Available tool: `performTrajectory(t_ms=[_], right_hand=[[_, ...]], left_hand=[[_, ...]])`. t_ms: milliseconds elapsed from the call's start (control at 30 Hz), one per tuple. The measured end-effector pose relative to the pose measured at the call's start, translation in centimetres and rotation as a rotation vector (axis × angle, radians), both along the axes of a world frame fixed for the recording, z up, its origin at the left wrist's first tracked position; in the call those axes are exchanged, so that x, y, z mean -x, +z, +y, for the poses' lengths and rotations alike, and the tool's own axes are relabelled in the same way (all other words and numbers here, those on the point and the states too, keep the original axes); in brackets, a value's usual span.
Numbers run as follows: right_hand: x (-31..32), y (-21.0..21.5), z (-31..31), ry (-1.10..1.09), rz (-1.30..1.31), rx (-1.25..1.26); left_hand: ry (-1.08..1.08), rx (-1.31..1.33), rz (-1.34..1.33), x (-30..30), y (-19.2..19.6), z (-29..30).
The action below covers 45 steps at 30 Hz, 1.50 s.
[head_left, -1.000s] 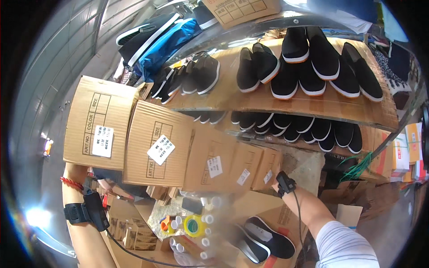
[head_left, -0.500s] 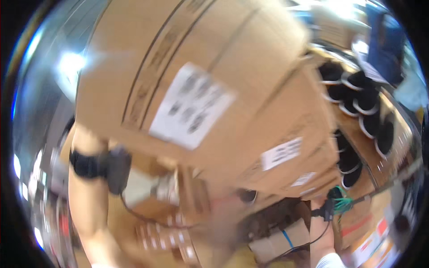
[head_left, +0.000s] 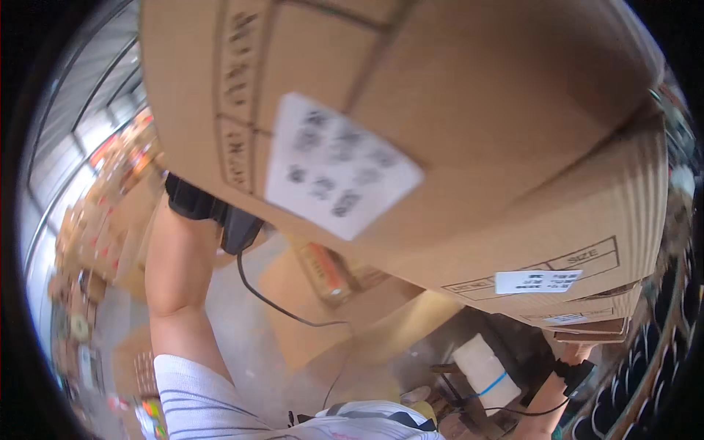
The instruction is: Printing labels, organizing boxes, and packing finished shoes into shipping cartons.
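Note:
A stack of brown cardboard cartons (head_left: 469,183) fills the upper and right part of the view, tilted and off the floor. White labels are stuck on the carton sides, a large one (head_left: 341,165) on the upper carton. My left forearm (head_left: 180,271), with a black strapped device (head_left: 238,227) at the wrist, reaches up to the left edge of the stack; the left hand itself is hidden behind the carton. Low on the right, my right hand (head_left: 577,352) is under the lowest carton, its fingers mostly hidden. A black band circles that wrist too.
Many cartons (head_left: 110,220) are piled at the far left. Below the stack lie a cardboard piece (head_left: 293,315) and a small printed box (head_left: 323,275). A pale block with a blue strap (head_left: 484,374) is near my right arm. Dark shoes (head_left: 653,345) fill a rack at right. A cable (head_left: 286,312) hangs from the left wrist.
My view has turned away from the shoes on the table. The carton stack now reaches farther right, still carried. A shoe rack shows at right and piled cartons at left.

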State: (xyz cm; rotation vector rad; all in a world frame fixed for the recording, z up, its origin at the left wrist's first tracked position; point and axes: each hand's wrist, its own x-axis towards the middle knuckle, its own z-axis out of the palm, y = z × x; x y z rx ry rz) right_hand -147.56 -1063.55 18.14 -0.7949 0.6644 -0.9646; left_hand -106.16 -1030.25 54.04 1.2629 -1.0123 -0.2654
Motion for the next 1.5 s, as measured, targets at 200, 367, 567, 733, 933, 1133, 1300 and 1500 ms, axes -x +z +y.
performTrajectory(t_ms=[200,367,567,733,933,1133,1300,1500], right_hand=[[-18.1,1.7,11.1,0.369,0.043,0.021],[-31.4,-0.8,25.5,0.592,0.119,-0.062],[-44.6,-5.6,43.2,0.826,0.208,-0.197],[-53.9,-8.3,54.2,0.943,0.300,-0.256],[-67.4,-11.4,61.9,1.008,0.349,-0.296],[-84.4,-13.5,68.4,1.083,0.385,-0.319],[-99.0,-10.8,72.1,1.105,0.354,-0.290],[-114.5,-9.2,72.4,0.982,0.343,-0.229]], left_hand=[[0.503,0.063,0.111,-3.0,-3.3,29.7],[0.804,0.085,0.275,-4.6,-9.8,49.8],[1.100,0.071,0.635,-2.9,-22.7,66.9],[1.205,0.075,0.962,-4.0,-32.7,73.5],[1.172,0.057,1.254,-10.5,-41.9,75.5],[1.161,0.027,1.386,-23.6,-45.7,78.6],[1.176,-0.003,1.373,-37.7,-44.3,83.1],[1.158,-0.031,1.396,-56.9,-45.9,89.5]])
